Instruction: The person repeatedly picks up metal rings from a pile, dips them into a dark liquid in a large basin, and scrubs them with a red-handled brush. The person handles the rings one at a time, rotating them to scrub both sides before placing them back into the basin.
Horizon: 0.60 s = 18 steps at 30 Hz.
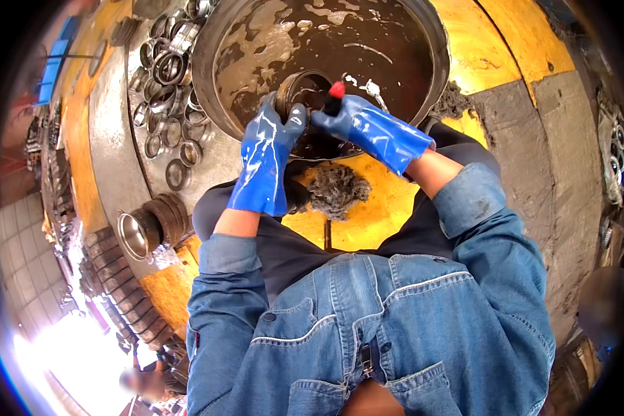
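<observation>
Steel rings point(163, 97), loosely heaped, at your left. Left hand point(272, 128), blue-gloved: thumb and fingers pinching a dark ring point(284, 91) by its wall, tilted above murky liquid point(402, 52) in the basin point(439, 62); a slick grip could drop it. Right hand point(347, 119): fingers closed round a red-tipped black tool point(336, 91), working end hidden; a skid could catch your left thumb.

Round brown metal ring point(283, 99): wet-looking, dull sheen
Red-tipped black tool point(333, 104): smooth, plastic-looking
Long blue gloves point(262, 166): glossy, smooth, rubber-like
Wide round grey basin point(205, 62): worn metal, matt rim
</observation>
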Each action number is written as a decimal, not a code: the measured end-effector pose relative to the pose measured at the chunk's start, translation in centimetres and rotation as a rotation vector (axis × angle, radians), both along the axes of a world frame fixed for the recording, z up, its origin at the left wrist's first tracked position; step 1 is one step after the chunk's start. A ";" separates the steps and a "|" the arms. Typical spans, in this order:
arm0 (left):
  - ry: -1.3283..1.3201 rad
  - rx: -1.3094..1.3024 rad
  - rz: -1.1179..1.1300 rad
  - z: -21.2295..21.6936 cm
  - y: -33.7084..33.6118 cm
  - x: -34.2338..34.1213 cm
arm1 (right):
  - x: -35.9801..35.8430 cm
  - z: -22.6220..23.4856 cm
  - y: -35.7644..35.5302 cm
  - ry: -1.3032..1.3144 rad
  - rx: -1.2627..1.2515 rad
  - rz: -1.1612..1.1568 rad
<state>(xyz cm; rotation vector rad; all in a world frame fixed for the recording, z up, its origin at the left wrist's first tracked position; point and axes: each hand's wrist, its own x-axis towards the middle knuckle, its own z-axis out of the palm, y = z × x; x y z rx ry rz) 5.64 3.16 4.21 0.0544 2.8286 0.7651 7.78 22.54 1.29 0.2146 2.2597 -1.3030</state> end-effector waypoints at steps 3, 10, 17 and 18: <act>-0.026 -0.067 0.051 -1.3 -0.3 -0.1 | 2.9 4.7 1.6 -0.150 -0.632 -0.197; -0.214 -0.318 -0.223 -0.7 1.1 -7.7 | 1.8 1.8 2.2 -0.175 -0.816 -0.289; -0.406 -0.511 -0.582 -0.6 5.4 -14.1 | 1.2 -3.9 1.3 0.434 -0.005 0.039; -0.378 -0.499 -0.575 -0.7 5.4 -14.0 | 1.2 -4.4 1.2 0.529 0.103 0.119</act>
